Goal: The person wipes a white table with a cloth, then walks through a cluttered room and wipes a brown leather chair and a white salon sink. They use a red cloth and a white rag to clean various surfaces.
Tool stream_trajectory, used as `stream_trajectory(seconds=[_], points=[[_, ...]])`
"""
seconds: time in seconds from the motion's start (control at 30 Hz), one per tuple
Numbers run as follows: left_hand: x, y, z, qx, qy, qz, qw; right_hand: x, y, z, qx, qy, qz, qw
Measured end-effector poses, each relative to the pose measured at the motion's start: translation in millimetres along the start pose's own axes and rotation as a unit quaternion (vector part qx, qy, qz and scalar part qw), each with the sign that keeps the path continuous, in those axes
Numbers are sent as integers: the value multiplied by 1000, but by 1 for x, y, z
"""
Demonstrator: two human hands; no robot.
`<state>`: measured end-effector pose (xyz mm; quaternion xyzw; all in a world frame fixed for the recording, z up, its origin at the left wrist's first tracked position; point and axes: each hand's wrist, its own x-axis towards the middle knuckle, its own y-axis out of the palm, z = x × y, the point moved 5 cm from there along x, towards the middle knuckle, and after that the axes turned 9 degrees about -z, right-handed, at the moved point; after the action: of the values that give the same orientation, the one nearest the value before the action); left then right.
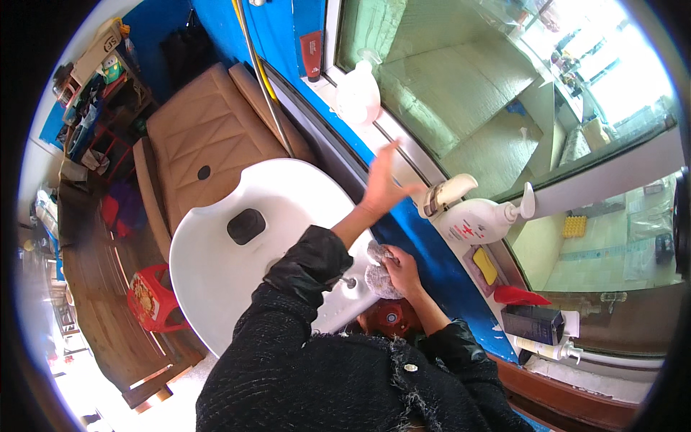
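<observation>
My left hand (382, 181) is empty, fingers spread, above the right rim of a white salon wash basin (216, 286). Its thumb points at a cream bottle (444, 195) on the window ledge; whether they touch cannot be told. Beside that bottle leans a white pump bottle (469, 221) bearing writing. My right hand (404, 271) grips a bunched grey cloth (381, 279) at the basin's near right edge. A small metal fitting (349, 282) sticks up close to the cloth. Inside the basin is a black drain piece (246, 227).
Along the ledge stand another pump bottle (358, 94), a red tube (311, 55), a yellow sponge (485, 265) and a black box (532, 324). A brown padded chair (216, 129) adjoins the basin. A red stool (154, 299) stands left. A metal pole (264, 81) rises behind.
</observation>
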<state>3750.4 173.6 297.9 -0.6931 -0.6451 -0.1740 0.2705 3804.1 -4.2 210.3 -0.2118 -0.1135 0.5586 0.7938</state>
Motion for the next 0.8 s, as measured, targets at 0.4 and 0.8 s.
stream_trajectory(seconds=[0.4, 0.8], points=[[183, -44, 59, 120, -112, 31, 986, 150, 3, 88, -381, -147, -238, 881], [124, -133, 83, -167, -161, -189, 954, 219, 53, 103, -383, -208, -234, 869]])
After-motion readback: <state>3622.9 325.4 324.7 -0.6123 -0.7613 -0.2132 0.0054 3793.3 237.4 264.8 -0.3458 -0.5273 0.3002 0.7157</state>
